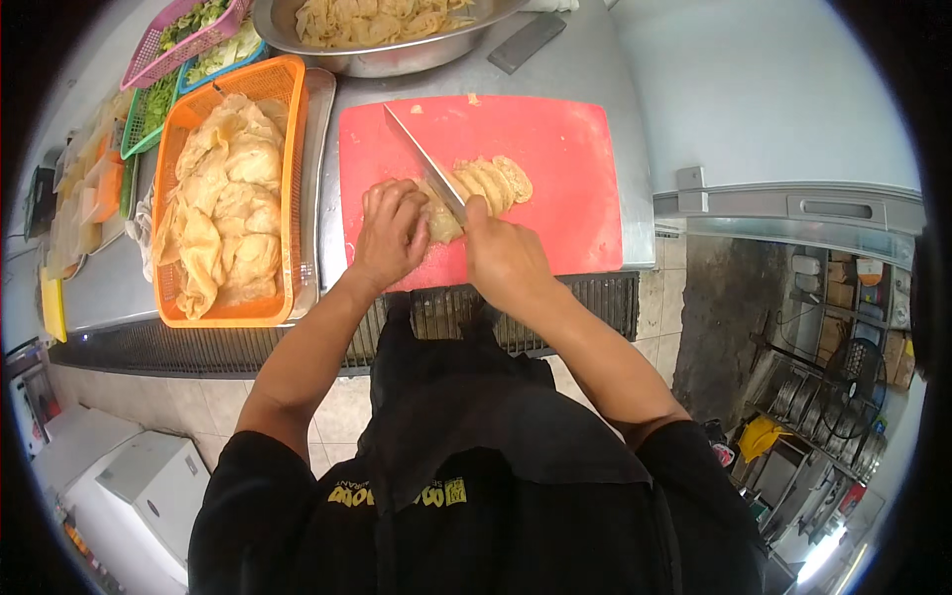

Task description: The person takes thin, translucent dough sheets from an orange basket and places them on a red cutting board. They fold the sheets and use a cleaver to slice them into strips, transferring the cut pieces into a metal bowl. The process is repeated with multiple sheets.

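My right hand (509, 260) grips the handle of a kitchen knife (421, 158). Its long blade points up and to the left across a red cutting board (569, 201). Under and beside the blade lies a pale yellow, soft piece of food (444, 225), whose exact kind I cannot tell. With fingers curled, my left hand (390, 234) holds this piece from its left side. To the right of the blade, several cut slices (497, 180) overlap in a row. Part of the piece is hidden by the left fingers and the knife.
An orange plastic basket (300, 111) of similar uncut pieces (230, 201) stands left of the board on a metal tray (321, 126). Behind are a steel bowl (401, 63) of cut food and a grey flat block (526, 43). Smaller baskets of greens (195, 44) sit far left.
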`<state>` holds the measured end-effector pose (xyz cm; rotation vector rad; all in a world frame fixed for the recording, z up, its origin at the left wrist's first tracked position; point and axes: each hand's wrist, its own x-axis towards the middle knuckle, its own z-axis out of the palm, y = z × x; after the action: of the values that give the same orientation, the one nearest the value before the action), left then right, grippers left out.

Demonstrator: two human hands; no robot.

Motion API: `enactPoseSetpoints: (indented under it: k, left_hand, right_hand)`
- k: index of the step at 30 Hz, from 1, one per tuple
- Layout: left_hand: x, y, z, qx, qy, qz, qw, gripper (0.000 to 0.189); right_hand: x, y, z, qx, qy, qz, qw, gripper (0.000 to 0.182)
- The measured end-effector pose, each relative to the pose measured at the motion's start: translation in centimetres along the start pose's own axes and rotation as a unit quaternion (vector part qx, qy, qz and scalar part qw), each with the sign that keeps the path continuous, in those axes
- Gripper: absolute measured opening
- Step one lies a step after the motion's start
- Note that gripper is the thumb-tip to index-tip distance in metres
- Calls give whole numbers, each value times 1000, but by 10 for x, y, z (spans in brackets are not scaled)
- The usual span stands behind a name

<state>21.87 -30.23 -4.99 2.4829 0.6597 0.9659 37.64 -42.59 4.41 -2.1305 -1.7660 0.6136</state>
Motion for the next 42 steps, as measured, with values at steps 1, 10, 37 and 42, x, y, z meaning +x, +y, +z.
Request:
enactPoseSetpoints:
  k: [1,10,37,42]
  left_hand:
    - [-3,3,-2,11,1,0,1000,26]
    - [-6,0,1,6,-51,-9,999,27]
    - [56,106,97,-96,33,-396,913,95]
    - [107,126,126,23,1,-426,904,96]
  right_hand:
    - [-13,-5,-6,-10,-19,3,1000,21]
    - [-51,-3,-20,-26,-75,12,997,27]
    - [-90,156,-46,373,52,307,874,35]
    - [-81,146,10,457,28,254,852,31]
